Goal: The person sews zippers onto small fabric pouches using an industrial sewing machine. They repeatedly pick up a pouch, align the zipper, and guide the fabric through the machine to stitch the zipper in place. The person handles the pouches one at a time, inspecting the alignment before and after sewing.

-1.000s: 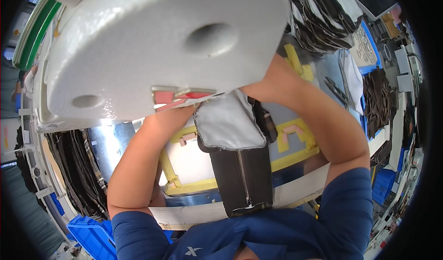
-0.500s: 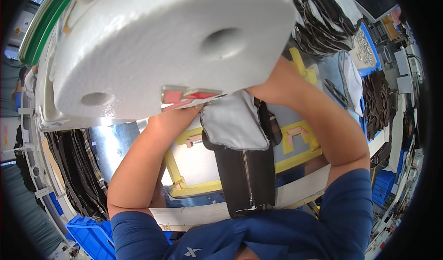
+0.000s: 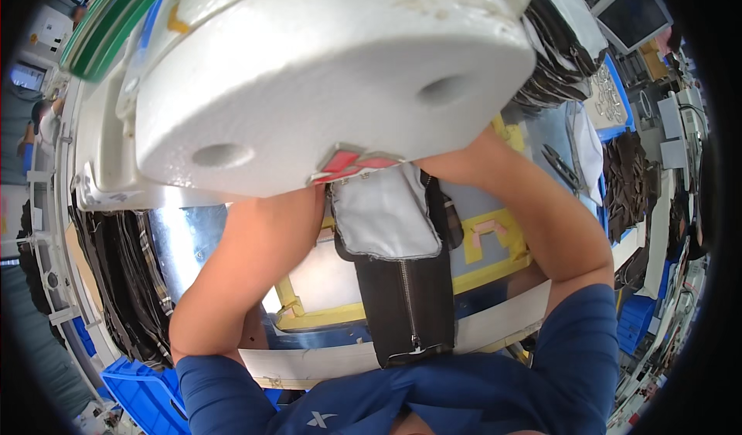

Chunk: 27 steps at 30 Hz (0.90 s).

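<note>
Black cloth [image 3: 429, 304] crosses the table's near edge [image 3: 309, 363].

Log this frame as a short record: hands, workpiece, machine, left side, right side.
Hands: both hidden behind the machine head; grip not visible
Workpiece: dark fabric piece with zipper; pale lining facing up
Machine: white machine head, red emblem
Left side: dark fabric stack, blue crate
Right side: dark fabric scraps, monitor
</note>
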### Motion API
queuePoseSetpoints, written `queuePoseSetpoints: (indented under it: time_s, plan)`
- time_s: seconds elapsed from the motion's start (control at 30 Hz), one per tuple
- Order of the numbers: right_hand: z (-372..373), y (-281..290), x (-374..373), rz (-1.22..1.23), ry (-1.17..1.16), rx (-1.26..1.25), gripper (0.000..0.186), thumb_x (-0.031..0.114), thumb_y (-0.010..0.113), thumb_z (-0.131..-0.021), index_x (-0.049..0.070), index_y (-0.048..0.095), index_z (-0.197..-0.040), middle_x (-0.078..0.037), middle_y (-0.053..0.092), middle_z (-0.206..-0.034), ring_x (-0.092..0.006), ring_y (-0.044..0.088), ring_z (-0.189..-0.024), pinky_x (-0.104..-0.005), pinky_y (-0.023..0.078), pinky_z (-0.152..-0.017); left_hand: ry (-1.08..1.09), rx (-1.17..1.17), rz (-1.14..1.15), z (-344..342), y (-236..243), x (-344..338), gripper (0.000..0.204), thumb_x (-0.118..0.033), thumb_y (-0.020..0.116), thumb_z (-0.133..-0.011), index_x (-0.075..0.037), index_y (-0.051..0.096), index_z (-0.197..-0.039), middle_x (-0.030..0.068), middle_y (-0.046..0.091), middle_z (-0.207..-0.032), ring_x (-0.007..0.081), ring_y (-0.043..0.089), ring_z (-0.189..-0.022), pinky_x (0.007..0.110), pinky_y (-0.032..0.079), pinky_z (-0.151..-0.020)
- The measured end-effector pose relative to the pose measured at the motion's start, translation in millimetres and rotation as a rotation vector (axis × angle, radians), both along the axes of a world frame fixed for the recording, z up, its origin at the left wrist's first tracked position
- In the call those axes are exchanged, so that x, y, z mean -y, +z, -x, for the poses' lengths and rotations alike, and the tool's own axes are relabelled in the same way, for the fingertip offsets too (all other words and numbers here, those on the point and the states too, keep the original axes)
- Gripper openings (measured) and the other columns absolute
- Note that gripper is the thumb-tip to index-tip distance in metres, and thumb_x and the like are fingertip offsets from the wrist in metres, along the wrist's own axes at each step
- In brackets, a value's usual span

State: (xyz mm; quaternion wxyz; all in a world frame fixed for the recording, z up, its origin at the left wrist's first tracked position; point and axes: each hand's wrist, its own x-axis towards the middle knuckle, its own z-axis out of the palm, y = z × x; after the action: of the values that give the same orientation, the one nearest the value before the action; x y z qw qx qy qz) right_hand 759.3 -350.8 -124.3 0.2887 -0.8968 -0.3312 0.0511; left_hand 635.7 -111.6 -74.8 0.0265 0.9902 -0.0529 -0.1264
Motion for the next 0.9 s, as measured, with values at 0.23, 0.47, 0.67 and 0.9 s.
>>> queuePoseSetpoints:
  time_s: [0.23, 0.47, 0.67, 0.9]
  plan:
    - [-3.6, 0.6, 10.0, 0.002, 0.063, 0.001, 0.028, 0.029, 0.073, -0.089, 0.003, 0.080, -0.087, -0.021, 0.076, -0.089, -0.0439, 0.072, -0.093, -0.0530, 0.057, -0.087, -0.408, 0.156, 0.371, 34.5, 34.8, 25.9, 0.049, -0.019, 0.083, -0.084, -0.001, 0.065, -0.125, 0.0256, 0.062, -0.133, 0.0437, 0.063, -0.122, 0.048, 0.052, -0.105]
    - [-1.3, -9.7, 5.0, -0.041, 0.060, 0.089, 0.025, 0.025, 0.071, -0.088, 0.002, 0.078, -0.085, -0.022, 0.076, -0.087, -0.0444, 0.073, -0.090, -0.0539, 0.058, -0.086, -0.417, 0.094, 0.453, 21.7, -4.5, 31.6, 0.064, -0.018, 0.084, -0.080, -0.001, 0.062, -0.137, 0.0286, 0.058, -0.146, 0.0431, 0.065, -0.122, 0.048, 0.053, -0.106]
    - [-1.9, -10.5, 3.2, -0.017, 0.057, 0.083, 0.023, 0.023, 0.070, -0.087, 0.001, 0.078, -0.086, -0.023, 0.075, -0.086, -0.0451, 0.073, -0.088, -0.0543, 0.058, -0.084, -0.493, 0.169, 0.306, 21.7, -16.7, 35.4, 0.074, -0.018, 0.084, -0.077, 0.001, 0.060, -0.144, 0.0315, 0.058, -0.144, 0.0395, 0.068, -0.116, 0.045, 0.055, -0.102]
    - [9.4, 11.9, -6.5, -0.047, 0.069, 0.020, 0.021, 0.022, 0.067, -0.089, 0.006, 0.078, -0.097, -0.021, 0.076, -0.093, -0.0456, 0.072, -0.092, -0.0539, 0.058, -0.083, -0.477, 0.184, 0.219, 22.4, -12.7, 35.2, 0.065, -0.017, 0.081, -0.078, 0.003, 0.063, -0.138, 0.0330, 0.063, -0.138, 0.0348, 0.071, -0.102, 0.042, 0.059, -0.090]
